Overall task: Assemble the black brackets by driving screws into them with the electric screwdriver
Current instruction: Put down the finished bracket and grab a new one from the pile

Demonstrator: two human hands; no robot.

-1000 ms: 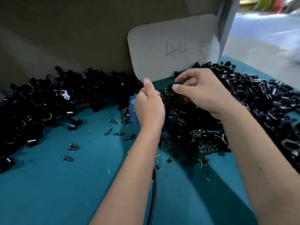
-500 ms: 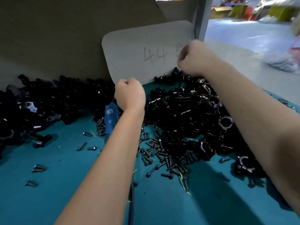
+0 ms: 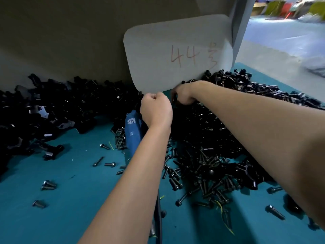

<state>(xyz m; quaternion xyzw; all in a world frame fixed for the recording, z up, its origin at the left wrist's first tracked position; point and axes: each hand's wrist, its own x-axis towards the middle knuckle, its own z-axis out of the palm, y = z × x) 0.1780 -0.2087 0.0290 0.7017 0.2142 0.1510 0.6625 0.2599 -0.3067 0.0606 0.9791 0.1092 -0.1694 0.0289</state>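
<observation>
My left hand is curled in a fist and grips the upper end of the blue electric screwdriver, whose body and black cable run under my forearm. Just right of it, my right hand reaches down into the pile of black brackets. Its fingers curl round one black bracket, though the fingertips are mostly hidden. A heap of dark screws lies in front of that pile.
A second pile of black brackets covers the left of the teal table. Loose screws are scattered on it. A grey card marked "44" leans on the back wall. The table's right edge meets open floor.
My right hand was raised in front of the card and has dropped into the bracket pile next to my left hand. My left hand and the screwdriver have stayed put.
</observation>
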